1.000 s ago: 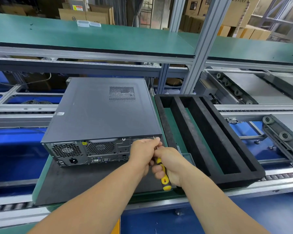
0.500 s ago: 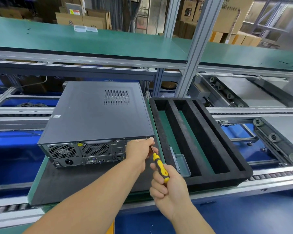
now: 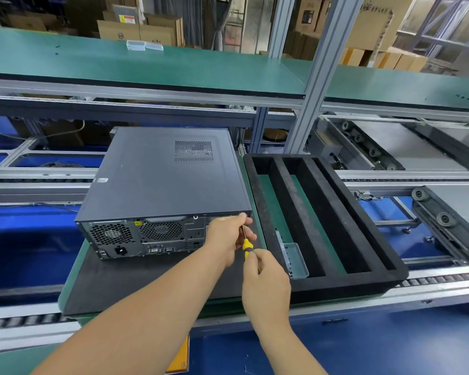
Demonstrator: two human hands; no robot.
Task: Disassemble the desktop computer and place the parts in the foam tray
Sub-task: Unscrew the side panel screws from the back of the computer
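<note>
The PC [image 3: 163, 182] lies flat on the dark mat [image 3: 136, 277], rear panel toward the person, with the foam tray [image 3: 333, 286] just to its right. The left hand [image 3: 225, 236] curls at the rear top-right corner, fingers pinching the shaft of the screwdriver [image 3: 245, 246], while the right hand [image 3: 266, 282] grips its yellow handle. To do this well, I would keep the tip square in the cover screw, which is hidden by the fingers, press in while turning, and catch the screw for the small clear bin [image 3: 295, 259].

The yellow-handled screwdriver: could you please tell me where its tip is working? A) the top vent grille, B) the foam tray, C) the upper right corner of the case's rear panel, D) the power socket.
C: the yellow-handled screwdriver points up to the dark grey desktop computer case's rear upper right corner, steadied by the left hand.
</note>
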